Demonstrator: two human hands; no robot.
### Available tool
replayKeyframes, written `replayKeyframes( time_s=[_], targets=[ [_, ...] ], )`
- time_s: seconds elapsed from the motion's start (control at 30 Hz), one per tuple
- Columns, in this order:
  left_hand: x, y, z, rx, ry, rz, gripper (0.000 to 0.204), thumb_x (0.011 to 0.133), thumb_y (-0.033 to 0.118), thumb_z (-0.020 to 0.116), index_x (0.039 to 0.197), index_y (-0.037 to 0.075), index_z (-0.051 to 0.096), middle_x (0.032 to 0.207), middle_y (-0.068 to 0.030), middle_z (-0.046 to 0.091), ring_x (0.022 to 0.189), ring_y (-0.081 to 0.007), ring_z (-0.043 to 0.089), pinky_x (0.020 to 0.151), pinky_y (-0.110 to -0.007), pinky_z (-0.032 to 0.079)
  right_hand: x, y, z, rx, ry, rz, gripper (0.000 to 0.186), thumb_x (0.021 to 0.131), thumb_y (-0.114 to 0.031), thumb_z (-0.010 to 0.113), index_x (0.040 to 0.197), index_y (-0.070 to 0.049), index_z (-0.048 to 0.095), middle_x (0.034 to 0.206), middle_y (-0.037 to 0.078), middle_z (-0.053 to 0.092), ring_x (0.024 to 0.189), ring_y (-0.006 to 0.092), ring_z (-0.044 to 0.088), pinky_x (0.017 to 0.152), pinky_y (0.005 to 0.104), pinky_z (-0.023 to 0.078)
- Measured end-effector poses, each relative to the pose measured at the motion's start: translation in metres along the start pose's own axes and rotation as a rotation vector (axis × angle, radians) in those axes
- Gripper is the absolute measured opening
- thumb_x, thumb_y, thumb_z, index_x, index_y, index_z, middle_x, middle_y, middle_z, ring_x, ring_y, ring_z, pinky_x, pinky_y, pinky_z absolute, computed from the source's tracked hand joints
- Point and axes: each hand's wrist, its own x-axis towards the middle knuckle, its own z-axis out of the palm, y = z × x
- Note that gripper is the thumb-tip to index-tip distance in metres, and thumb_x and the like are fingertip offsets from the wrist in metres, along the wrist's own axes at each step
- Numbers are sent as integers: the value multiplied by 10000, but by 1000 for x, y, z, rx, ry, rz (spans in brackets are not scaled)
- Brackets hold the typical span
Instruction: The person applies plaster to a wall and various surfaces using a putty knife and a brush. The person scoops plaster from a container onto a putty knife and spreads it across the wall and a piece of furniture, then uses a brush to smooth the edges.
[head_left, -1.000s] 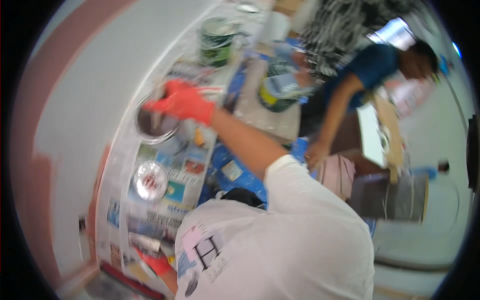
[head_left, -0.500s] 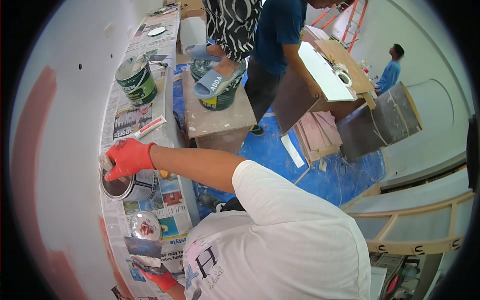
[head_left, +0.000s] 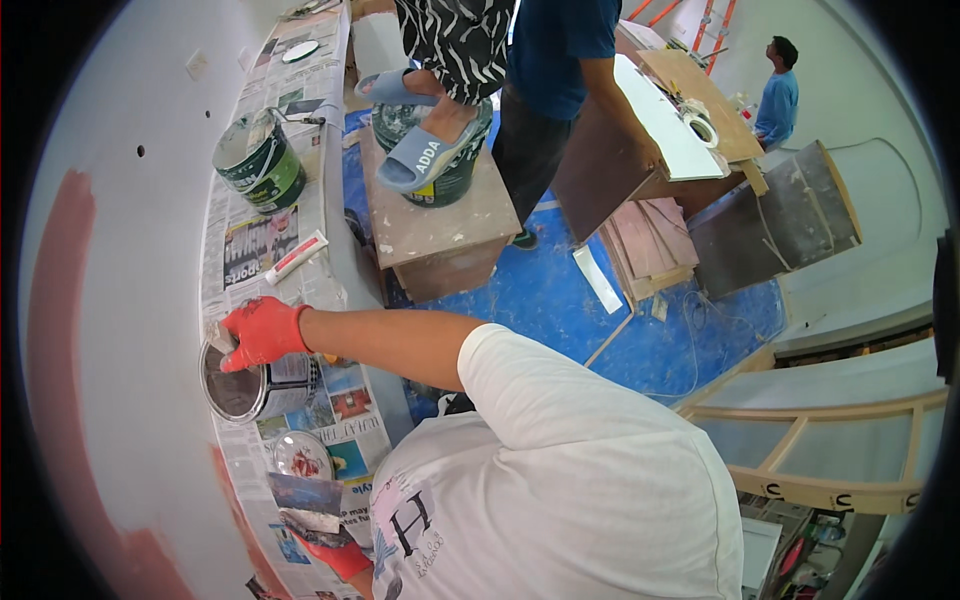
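My right hand (head_left: 264, 333), in a red glove, reaches over the rim of an open metal can (head_left: 285, 388). Its fingers are closed on a pale, stained tool (head_left: 217, 337) whose kind is mostly hidden. Brownish stuff coats the can's inside. Lower in the view my left hand (head_left: 340, 556), also red-gloved, grips a wide putty knife (head_left: 305, 492) with a dark flat blade and a band of pale putty. A round clear lid (head_left: 302, 456) with red smears lies between the can and the putty knife.
Newspaper covers the bench (head_left: 330, 215) along the wall, holding a green bucket (head_left: 258, 165) and a white-and-red tube (head_left: 297, 257). Someone in grey slides (head_left: 430, 155) stands on a bucket atop a wooden box (head_left: 440, 235). A person in dark blue (head_left: 565, 60) handles a white board (head_left: 665, 135).
The view has shifted slightly. My right hand has moved a little away from the can's middle, so more of its inside shows. My left hand keeps its hold on the putty knife.
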Motion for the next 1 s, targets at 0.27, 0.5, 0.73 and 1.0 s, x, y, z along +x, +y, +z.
replayKeyframes(
  time_s=[0.27,0.5,0.73,1.0],
  targets=[
    [37,30,19,3,-96,13,695,907,111,624,1493,-53,287,1514,-248,361,1396,-369,375,1162,-437,302,4,22,14,70,78,-42,587,794,-607,653,1065,-87,637,1029,183,674,1032,378,621,904,468,460],
    [52,20,46,-46,-152,22,682,918,82,603,1505,-36,277,1538,-215,339,1403,-327,364,1161,-413,296,-1,21,4,200,28,-17,564,773,-534,718,1053,-51,637,1037,184,673,1023,353,633,877,439,485],
    [46,22,60,-179,-157,58,682,922,67,587,1518,-9,266,1535,-185,349,1379,-303,384,1148,-392,316,-34,52,-10,576,196,-105,765,759,-420,800,1379,-76,511,1032,157,669,1005,248,642,861,372,501],
    [-2,-22,108,-754,-155,-42,698,920,43,572,1538,35,246,1527,-129,371,1337,-262,420,1122,-355,355,-335,246,31,156,386,752,712,891,-587,566,1417,-111,502,1379,211,548,1143,338,619,956,423,485]
  ],
)
